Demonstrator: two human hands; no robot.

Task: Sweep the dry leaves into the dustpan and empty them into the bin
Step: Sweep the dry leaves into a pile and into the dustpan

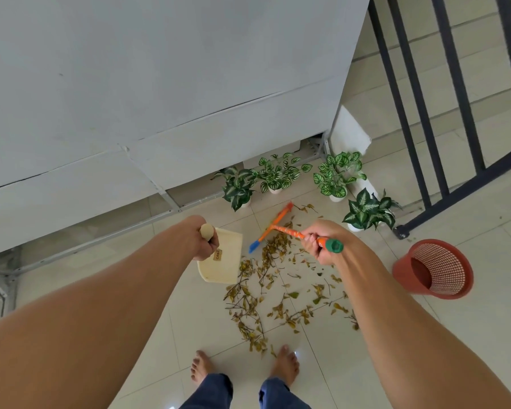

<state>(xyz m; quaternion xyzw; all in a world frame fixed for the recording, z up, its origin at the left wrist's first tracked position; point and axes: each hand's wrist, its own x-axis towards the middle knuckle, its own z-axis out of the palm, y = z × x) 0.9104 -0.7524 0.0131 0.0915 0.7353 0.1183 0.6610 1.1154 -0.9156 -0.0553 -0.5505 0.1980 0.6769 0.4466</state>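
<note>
Potted plants and railing hem the leaves; near tiles bare.

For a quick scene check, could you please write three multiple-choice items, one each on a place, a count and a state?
1. Where does the bin stand?
A. On the person's right, near the railing
B. Between the feet
C. Behind the plants

2. How many potted plants are there?
A. Two
B. Four
C. Six

3. What is in the dustpan?
A. A heap of leaves
B. Water
C. Nothing visible

Answers: 1 A, the red bin is at the right by the dark railing. 2 B, four pots stand along the wall. 3 C, the leaves lie on the floor, while the left hand holds the dustpan and the right hand the broom.
</note>
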